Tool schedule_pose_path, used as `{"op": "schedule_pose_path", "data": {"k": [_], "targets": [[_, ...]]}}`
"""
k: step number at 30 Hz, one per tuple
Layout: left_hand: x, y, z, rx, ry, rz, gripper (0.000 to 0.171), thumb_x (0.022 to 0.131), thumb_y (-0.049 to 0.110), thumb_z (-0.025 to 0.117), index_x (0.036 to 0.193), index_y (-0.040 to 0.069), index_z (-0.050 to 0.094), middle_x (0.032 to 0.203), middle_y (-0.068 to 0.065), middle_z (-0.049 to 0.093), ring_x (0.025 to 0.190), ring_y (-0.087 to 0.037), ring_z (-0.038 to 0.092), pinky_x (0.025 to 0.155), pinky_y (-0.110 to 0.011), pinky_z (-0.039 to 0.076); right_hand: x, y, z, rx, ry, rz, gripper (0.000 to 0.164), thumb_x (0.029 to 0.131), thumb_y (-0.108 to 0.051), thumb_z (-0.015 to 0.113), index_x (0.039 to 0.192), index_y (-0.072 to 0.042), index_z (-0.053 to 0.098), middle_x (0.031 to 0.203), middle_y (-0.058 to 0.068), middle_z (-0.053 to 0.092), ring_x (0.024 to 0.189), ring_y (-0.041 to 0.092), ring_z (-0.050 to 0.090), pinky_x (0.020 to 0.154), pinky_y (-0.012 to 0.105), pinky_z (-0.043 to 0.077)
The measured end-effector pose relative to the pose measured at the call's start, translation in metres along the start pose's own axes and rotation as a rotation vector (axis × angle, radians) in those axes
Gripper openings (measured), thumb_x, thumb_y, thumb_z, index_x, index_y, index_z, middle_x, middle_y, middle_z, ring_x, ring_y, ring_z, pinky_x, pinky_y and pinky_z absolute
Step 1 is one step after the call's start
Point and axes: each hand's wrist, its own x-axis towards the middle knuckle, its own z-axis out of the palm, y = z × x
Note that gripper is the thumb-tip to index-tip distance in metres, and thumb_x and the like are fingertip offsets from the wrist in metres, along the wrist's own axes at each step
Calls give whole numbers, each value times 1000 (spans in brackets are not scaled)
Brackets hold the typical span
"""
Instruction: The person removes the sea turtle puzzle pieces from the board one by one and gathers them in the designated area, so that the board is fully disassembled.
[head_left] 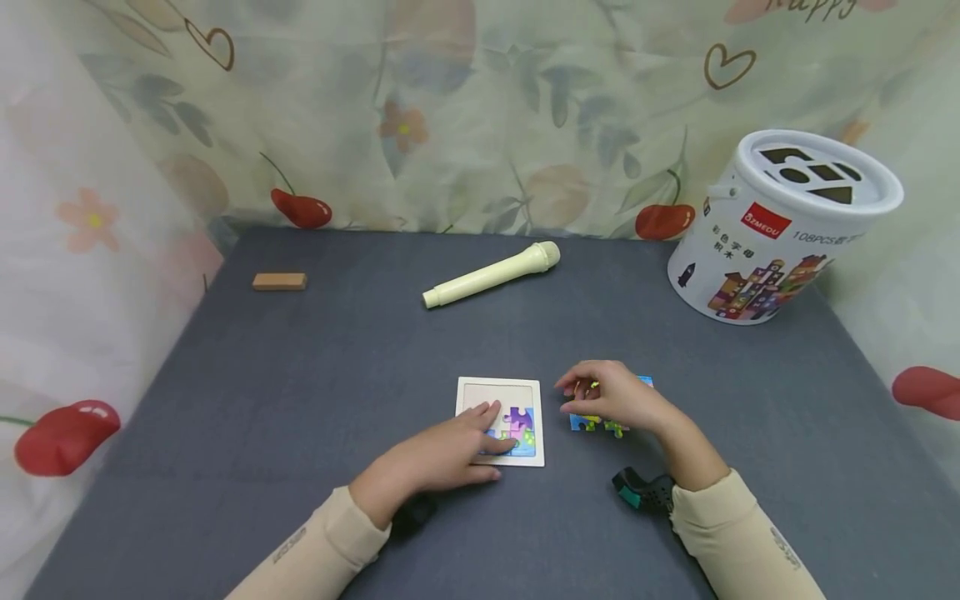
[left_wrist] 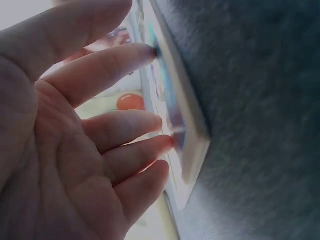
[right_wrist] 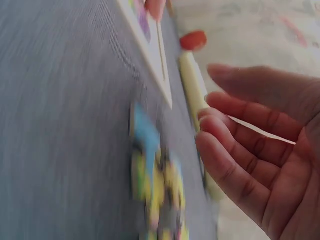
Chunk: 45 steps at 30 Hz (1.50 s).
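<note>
A pale square puzzle tray (head_left: 480,392) lies on the table with several joined jigsaw pieces (head_left: 522,418) in its lower right part. My left hand (head_left: 442,457) rests over the tray's lower left, fingers spread; in the left wrist view fingertips (left_wrist: 162,143) touch the tray's contents. To the right of the tray are loose jigsaw pieces (head_left: 581,423), blue and yellow, partly hidden under my right hand (head_left: 618,398). That hand hovers beside them with softly bent fingers. In the right wrist view nothing shows between its thumb and fingers (right_wrist: 220,155).
A cream toy microphone (head_left: 491,275) lies behind the tray. A wooden block (head_left: 279,282) is at the back left. At the back right stands a white bucket (head_left: 757,242) with shape holes in its lid. Patterned cloth (head_left: 480,125) hangs behind the dark table (head_left: 345,358).
</note>
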Motion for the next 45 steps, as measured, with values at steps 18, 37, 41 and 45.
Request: {"op": "schedule_pose_path", "data": {"k": [18,37,41,45], "targets": [[-3,0,4,11,18,21,44,89,29,62,131,14,56,148,-26,27,140,-37,23,111,-43,31,40,-32,27,-45,-196,-40,24,78,-12,73,99,-1,68,85,6,61,70,3,53,62,17,46],[-4,2,4,23,8,12,43,90,28,62,130,16,56,148,-25,29,141,-34,24,108,-42,34,39,-35,36,1,-139,102,13,77,-7,74,85,-3,64,71,1,57,63,8,50,57,20,44],[-3,2,4,35,14,23,43,90,28,62,130,15,56,148,-26,29,140,-35,24,109,-42,33,39,-32,37,20,-138,86,13,77,-5,73,85,-4,62,72,1,56,64,8,50,57,20,44],[-3,2,5,41,17,25,43,90,29,61,130,15,56,148,-26,29,140,-36,24,110,-42,33,39,-29,37,58,-148,71,11,79,-4,70,86,-4,61,73,1,56,65,8,50,58,20,44]]}}
